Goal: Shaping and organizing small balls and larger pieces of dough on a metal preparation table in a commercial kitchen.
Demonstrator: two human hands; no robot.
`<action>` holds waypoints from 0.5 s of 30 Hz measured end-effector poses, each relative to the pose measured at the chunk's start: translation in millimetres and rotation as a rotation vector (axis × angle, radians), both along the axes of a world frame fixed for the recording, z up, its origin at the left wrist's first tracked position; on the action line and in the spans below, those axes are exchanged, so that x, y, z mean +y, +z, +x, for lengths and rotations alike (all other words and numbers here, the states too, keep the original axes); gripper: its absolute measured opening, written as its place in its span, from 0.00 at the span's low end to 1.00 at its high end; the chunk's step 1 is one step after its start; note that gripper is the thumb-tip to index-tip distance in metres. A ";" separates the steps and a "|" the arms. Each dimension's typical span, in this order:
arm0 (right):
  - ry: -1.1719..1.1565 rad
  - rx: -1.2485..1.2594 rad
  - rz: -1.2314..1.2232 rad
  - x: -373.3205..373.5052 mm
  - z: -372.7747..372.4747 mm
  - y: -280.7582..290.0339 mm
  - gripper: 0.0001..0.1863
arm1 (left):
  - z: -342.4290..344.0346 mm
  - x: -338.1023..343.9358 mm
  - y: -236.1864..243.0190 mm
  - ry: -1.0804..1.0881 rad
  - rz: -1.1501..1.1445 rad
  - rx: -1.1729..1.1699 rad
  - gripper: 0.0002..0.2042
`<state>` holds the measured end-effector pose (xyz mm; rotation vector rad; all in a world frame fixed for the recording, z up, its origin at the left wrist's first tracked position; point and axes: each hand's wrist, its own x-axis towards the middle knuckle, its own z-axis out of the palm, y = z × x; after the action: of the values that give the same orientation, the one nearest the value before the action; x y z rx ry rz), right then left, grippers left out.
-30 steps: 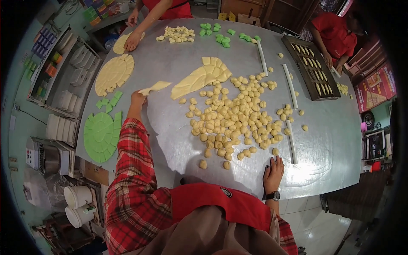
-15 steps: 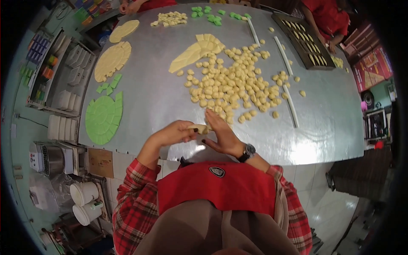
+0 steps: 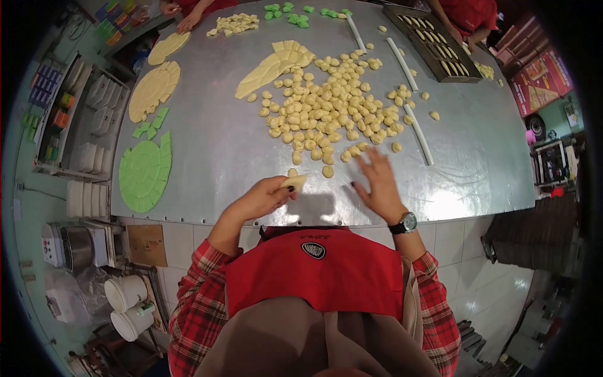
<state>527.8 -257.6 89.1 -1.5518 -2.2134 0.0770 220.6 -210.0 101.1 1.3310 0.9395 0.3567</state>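
Observation:
My left hand (image 3: 271, 193) grips a flat piece of pale yellow dough (image 3: 295, 181) above the table's near edge. My right hand (image 3: 375, 182) is open, fingers spread and slightly blurred, beside the lower right of a large group of yellow dough balls (image 3: 320, 107). One loose ball (image 3: 327, 171) lies between my hands. Beyond the balls is a scored slab of yellow dough (image 3: 264, 74). At the left lie a scored green dough round (image 3: 143, 176), small green pieces (image 3: 146, 131) and another yellow round (image 3: 154, 91).
The metal table (image 3: 210, 144) carries white rods (image 3: 418, 135) and a dark tray (image 3: 427, 44) of pale shaped pieces at the right. Co-workers' hands show at the far left (image 3: 187, 22) and far right (image 3: 470, 41). Shelves (image 3: 75, 113) and white buckets (image 3: 125, 294) stand at left.
My left hand came back from the far left with the dough piece to meet my right hand. Since then, my right hand has moved away rightward and spread its fingers.

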 end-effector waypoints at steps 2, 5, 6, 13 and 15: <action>0.237 0.280 -0.071 -5.3 -35.1 19.3 0.38 | 23.9 0.4 6.8 -0.152 -0.111 -0.018 0.10; 0.356 0.356 -0.246 -10.2 -70.7 20.7 0.32 | 41.0 0.0 2.5 -0.306 0.032 0.132 0.14; 0.321 0.336 -0.373 -11.8 -73.3 9.5 0.29 | 41.6 0.4 -6.0 -0.318 0.027 0.122 0.13; 0.228 0.288 -0.469 -24.9 -62.5 -1.0 0.09 | 44.3 -12.6 -40.3 -0.201 -0.225 0.005 0.12; 0.309 0.632 -0.789 -25.8 -51.1 3.6 0.06 | 43.2 -0.6 -45.3 -0.066 -0.155 0.065 0.11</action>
<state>476.7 -283.3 92.8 -1.2188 -1.9335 1.4593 263.7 -210.7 55.8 1.2344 0.9553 0.1867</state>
